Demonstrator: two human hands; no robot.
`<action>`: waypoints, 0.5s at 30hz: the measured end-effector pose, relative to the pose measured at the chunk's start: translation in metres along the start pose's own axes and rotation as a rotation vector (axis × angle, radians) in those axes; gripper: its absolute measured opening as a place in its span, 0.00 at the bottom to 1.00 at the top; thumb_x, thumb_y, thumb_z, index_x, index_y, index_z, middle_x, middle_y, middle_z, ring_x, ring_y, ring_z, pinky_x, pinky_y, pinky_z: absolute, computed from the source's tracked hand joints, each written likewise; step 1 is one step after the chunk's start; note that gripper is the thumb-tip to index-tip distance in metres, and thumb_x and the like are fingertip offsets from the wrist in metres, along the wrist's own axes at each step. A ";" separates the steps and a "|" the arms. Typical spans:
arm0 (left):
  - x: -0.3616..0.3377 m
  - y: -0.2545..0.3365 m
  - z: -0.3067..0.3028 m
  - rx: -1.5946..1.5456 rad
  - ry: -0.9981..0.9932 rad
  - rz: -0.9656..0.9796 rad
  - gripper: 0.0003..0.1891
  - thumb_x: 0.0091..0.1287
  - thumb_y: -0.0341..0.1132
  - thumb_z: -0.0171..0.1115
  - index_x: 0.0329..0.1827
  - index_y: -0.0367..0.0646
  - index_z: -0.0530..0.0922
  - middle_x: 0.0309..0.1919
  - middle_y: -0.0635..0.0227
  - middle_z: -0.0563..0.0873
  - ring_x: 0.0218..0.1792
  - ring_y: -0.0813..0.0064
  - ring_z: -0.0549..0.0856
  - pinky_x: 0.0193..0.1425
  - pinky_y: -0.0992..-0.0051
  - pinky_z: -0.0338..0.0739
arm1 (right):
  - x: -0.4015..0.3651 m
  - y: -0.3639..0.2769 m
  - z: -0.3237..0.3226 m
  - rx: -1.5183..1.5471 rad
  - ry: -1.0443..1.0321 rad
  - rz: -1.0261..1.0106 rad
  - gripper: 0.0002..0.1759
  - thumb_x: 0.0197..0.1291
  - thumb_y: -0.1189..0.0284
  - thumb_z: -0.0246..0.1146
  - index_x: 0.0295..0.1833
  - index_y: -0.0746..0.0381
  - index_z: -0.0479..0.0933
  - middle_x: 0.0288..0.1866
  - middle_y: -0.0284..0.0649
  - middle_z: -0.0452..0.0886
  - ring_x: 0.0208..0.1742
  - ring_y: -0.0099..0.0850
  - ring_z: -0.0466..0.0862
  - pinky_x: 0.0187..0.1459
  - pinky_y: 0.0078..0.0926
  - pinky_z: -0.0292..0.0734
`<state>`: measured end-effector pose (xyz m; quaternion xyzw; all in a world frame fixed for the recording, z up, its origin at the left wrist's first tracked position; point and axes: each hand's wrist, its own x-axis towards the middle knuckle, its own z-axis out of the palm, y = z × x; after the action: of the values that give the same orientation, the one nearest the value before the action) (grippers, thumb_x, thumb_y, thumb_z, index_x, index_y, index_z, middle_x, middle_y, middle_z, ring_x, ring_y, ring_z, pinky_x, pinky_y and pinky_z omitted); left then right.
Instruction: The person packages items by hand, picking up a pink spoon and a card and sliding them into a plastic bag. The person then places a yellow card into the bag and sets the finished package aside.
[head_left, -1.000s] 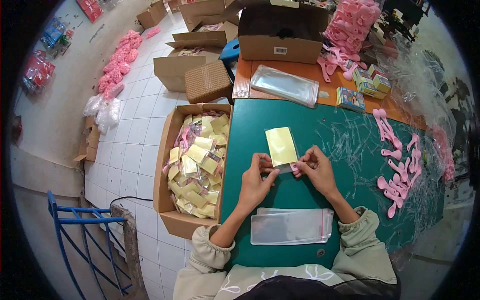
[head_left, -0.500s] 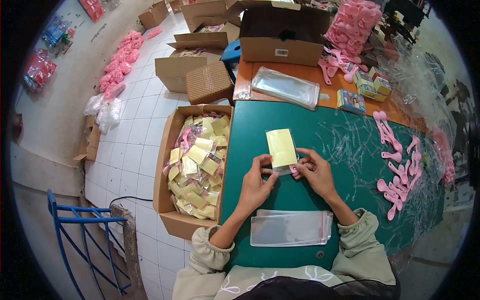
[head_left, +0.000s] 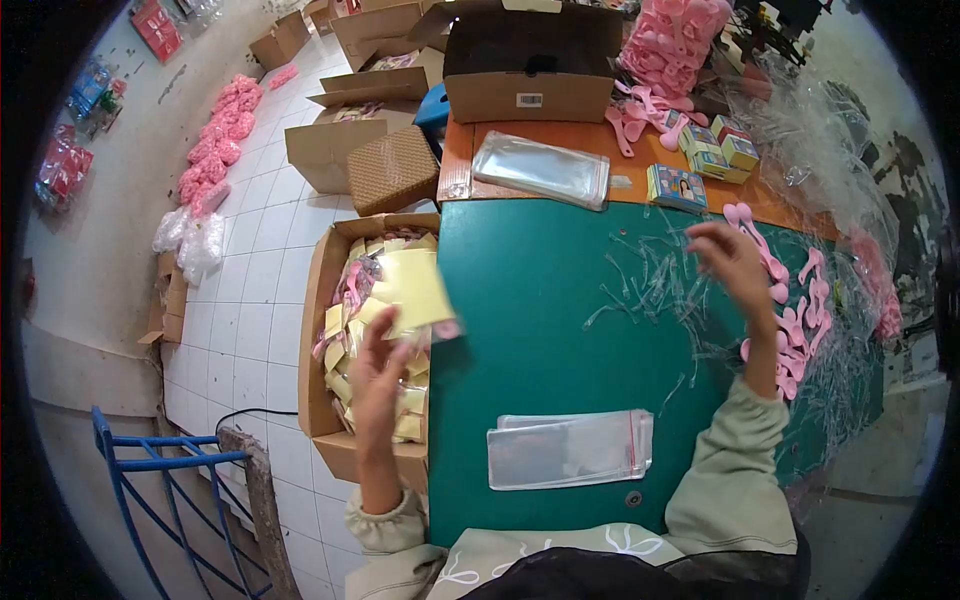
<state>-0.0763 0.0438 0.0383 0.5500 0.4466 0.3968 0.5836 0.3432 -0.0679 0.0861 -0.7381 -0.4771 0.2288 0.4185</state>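
A packet with a yellow card (head_left: 418,290) in clear plastic, smeared by motion, is over the right side of a cardboard box (head_left: 437,400) filled with similar packets. My left hand (head_left: 378,375) is just below it, fingers apart and blurred; the packet appears loose at the fingertips. Over the right of the green table, my right hand (head_left: 735,262) is open with nothing seen in it. Pink plastic spoons (head_left: 790,345) lie beside and beneath that hand. A stack of clear plastic sleeves (head_left: 570,450) lies on the table near my body.
Thin clear plastic strips (head_left: 655,285) are scattered on the green table (head_left: 530,340). On the orange surface behind are more clear sleeves (head_left: 540,168), small card boxes (head_left: 677,188) and an open carton (head_left: 530,95). A blue metal rail (head_left: 170,465) stands at left.
The yellow-card packet has moved left from the table's middle to over the box, along with my left hand. My right hand has let go of it and moved right and away toward the spoons.
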 end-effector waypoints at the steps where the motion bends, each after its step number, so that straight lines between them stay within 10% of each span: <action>1: 0.006 -0.008 -0.014 -0.055 0.054 0.037 0.24 0.65 0.27 0.57 0.65 0.38 0.66 0.56 0.65 0.74 0.45 0.81 0.77 0.46 0.84 0.74 | 0.011 0.032 -0.029 -0.155 0.038 -0.063 0.12 0.61 0.71 0.60 0.47 0.65 0.77 0.33 0.35 0.81 0.31 0.23 0.80 0.29 0.20 0.74; 5: 0.029 -0.057 -0.074 0.410 0.360 0.107 0.22 0.63 0.30 0.60 0.61 0.38 0.68 0.54 0.60 0.76 0.49 0.69 0.79 0.45 0.73 0.79 | 0.022 0.136 -0.109 -1.089 0.312 0.210 0.14 0.51 0.74 0.62 0.44 0.68 0.79 0.37 0.51 0.82 0.38 0.43 0.83 0.41 0.35 0.76; 7: 0.027 -0.063 -0.079 0.561 0.411 0.152 0.21 0.62 0.31 0.61 0.59 0.38 0.70 0.53 0.58 0.76 0.50 0.65 0.78 0.46 0.70 0.79 | 0.021 0.150 -0.113 -0.886 0.291 0.088 0.13 0.49 0.74 0.62 0.41 0.68 0.80 0.36 0.53 0.81 0.39 0.48 0.82 0.42 0.39 0.75; 15: -0.034 0.009 0.094 0.651 -0.690 0.534 0.12 0.57 0.34 0.65 0.39 0.39 0.76 0.38 0.60 0.79 0.41 0.60 0.80 0.40 0.67 0.77 | 0.022 0.142 -0.083 -0.960 0.355 0.085 0.11 0.47 0.74 0.64 0.38 0.65 0.78 0.32 0.51 0.79 0.40 0.48 0.80 0.40 0.41 0.73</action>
<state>0.0041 -0.0147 0.0493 0.8949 0.1738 0.1688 0.3748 0.4869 -0.1087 0.0134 -0.8935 -0.4193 -0.1282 0.0973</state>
